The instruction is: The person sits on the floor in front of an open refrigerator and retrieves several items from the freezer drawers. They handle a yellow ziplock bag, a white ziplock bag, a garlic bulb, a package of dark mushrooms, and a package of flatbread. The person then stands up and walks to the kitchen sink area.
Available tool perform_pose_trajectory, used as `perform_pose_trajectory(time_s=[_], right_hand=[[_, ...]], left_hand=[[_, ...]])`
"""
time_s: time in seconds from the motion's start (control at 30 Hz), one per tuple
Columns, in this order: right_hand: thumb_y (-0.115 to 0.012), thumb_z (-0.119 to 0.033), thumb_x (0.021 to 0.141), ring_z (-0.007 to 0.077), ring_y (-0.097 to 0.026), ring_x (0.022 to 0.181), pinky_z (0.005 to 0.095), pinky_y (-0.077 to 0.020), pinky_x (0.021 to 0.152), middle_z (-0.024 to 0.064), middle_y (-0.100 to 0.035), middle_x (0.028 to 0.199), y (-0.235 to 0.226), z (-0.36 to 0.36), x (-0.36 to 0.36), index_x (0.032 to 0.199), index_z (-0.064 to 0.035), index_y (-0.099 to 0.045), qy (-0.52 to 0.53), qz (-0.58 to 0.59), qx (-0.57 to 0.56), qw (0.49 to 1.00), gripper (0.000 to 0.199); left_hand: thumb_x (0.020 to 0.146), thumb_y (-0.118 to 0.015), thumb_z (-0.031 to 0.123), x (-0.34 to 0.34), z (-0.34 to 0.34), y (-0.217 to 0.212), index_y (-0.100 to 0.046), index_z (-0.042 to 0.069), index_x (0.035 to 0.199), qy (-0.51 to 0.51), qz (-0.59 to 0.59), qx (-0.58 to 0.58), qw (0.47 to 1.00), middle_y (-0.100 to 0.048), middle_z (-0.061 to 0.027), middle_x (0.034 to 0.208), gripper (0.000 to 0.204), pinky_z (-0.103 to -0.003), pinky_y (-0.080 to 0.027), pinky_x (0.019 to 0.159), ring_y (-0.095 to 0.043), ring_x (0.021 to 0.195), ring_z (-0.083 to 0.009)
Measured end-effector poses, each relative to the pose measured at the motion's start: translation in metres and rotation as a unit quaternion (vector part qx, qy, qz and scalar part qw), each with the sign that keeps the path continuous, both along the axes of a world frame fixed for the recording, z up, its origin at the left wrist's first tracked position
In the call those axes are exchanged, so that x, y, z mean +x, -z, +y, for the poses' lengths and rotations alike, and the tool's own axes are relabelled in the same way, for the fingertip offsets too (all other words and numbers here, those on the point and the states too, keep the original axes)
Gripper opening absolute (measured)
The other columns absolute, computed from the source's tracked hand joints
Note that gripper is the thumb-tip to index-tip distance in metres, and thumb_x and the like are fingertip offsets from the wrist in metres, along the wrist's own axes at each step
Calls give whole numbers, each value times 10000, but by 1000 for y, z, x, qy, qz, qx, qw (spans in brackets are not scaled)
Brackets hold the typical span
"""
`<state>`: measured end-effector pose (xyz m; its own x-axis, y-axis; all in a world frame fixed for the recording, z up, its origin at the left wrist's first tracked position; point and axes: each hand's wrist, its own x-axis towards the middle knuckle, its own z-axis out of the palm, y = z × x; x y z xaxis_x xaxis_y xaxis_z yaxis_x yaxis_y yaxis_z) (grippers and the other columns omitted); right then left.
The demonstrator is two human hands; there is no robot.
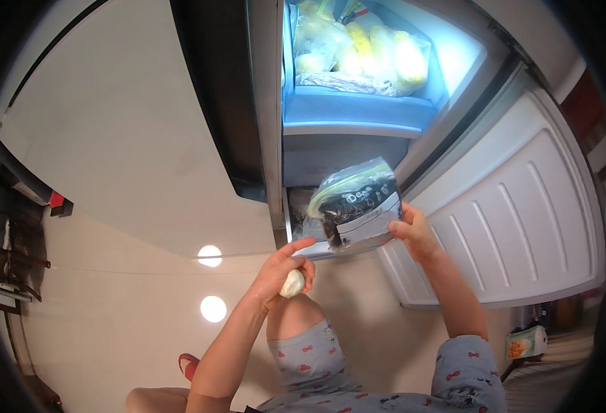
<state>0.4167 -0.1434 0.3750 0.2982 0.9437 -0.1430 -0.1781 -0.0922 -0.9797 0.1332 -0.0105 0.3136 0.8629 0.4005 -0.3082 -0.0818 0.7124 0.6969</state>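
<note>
My left hand (282,270) curls around a small pale rounded lump (292,283) whose kind I cannot make out. Its index finger stretches out toward a resealable plastic bag (366,206). That bag is part clear and part black and grey, with a pale green zip strip along its top. Gripping its right edge is my right hand (416,233), thumb in front. The bag hangs tilted in front of the lower freezer drawer (320,253), which is pulled out and holds clear-wrapped items (299,206), mostly hidden.
Above, a lit blue drawer (351,107) holds several clear bags of yellowish food (358,51). The white freezer door (516,213) stands swung out at the right. A white cabinet-like panel (131,117) is at the left. A green-and-white packet (525,343) lies at lower right.
</note>
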Motion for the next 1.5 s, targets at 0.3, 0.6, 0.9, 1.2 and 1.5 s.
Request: perform_pose_trajectory(time_s=[0.3,0.6,0.9,1.2,1.5], right_hand=[[-760,-233,845,91,-611,773,263,-542,699,15,-658,962,37,-6,-92,1174,-17,-615,-41,-35,-69,996,419],[-641,-224,941,253,-663,977,353,-493,878,109,-680,1083,88,-27,-119,1136,-33,-627,-20,-57,-50,997,273],[-705,-163,853,257,-649,832,393,-418,875,62,-696,809,156,16,-106,819,-77,-688,227,-465,-10,856,94],[-691,-200,870,239,-634,821,382,-420,878,31,-682,830,77,49,-94,911,-118,-694,117,-525,11,843,92],[-409,-440,967,298,-604,1190,463,-441,996,87,-667,1252,132,92,-15,1183,-147,-687,-112,-539,-366,751,458]], left_hand=[[822,-689,628,-40,-24,-13,-426,2,1308,39,36,108,993,-640,-168,775,835,-321,-496,519,-620,565,-226],[704,-747,701,-120,-46,44,-530,-19,1287,-21,-134,-99,986,-678,-206,965,951,-332,-451,389,-581,446,-285],[732,-816,544,-133,-40,9,-369,73,1467,-72,-299,-165,937,-513,-300,1351,981,-351,-516,394,-661,646,-327],[740,-822,511,-129,-40,2,-366,91,1477,-107,-299,-158,935,-510,-255,1376,963,-363,-527,397,-659,750,-333],[747,-828,478,-138,-45,-3,-364,109,1487,-158,-303,-155,927,-507,-210,1400,948,-375,-538,400,-657,854,-338]])
